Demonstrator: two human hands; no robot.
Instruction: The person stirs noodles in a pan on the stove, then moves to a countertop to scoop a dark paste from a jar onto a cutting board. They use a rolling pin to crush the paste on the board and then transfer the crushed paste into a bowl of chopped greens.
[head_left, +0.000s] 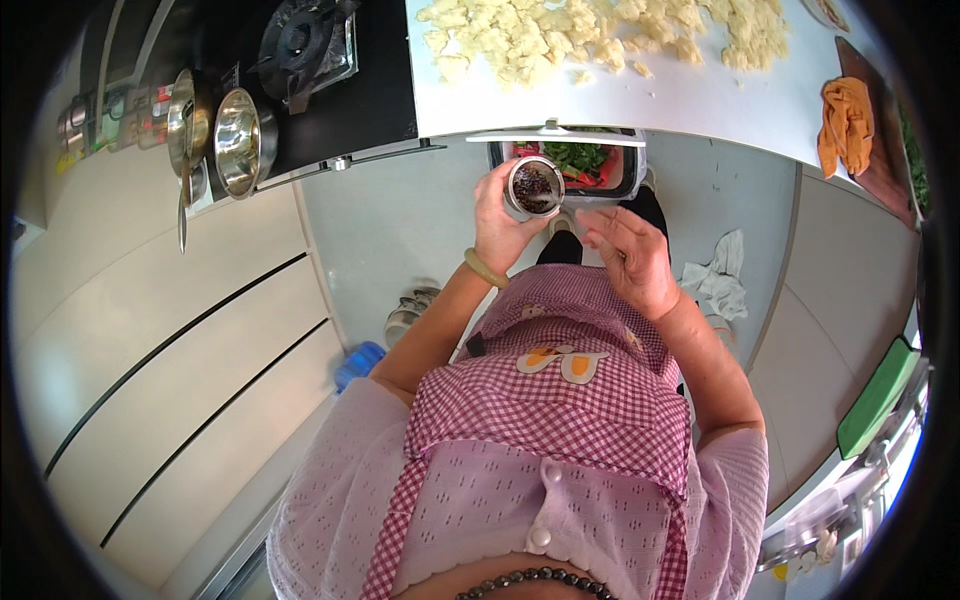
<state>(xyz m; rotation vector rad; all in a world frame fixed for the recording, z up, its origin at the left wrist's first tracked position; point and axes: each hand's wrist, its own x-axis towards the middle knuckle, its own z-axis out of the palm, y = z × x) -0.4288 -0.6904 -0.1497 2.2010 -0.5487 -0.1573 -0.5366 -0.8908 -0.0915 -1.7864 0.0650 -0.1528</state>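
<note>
My left hand (499, 217) is wrapped around a cylindrical container (535, 186) with a metal rim. Its open mouth faces up and shows small dark bits inside. To the right of it, my right hand (630, 251) is raised with the fingers loosely bent and apart, and nothing shows in it. Beyond both hands and lower down stands a dark-rimmed bin (626, 187) with a liner, holding green leaves and red pieces. Pale dough-like lumps (525, 37) lie spread on the white counter (480, 105) in front of me.
Metal pans (238, 142) sit at the edge of the black hob (360, 112) on the left. An orange cloth (846, 124) lies on the counter's right end. On the floor are a white cloth (720, 277) and a blue object (360, 364). A green board (877, 397) stands at right.
</note>
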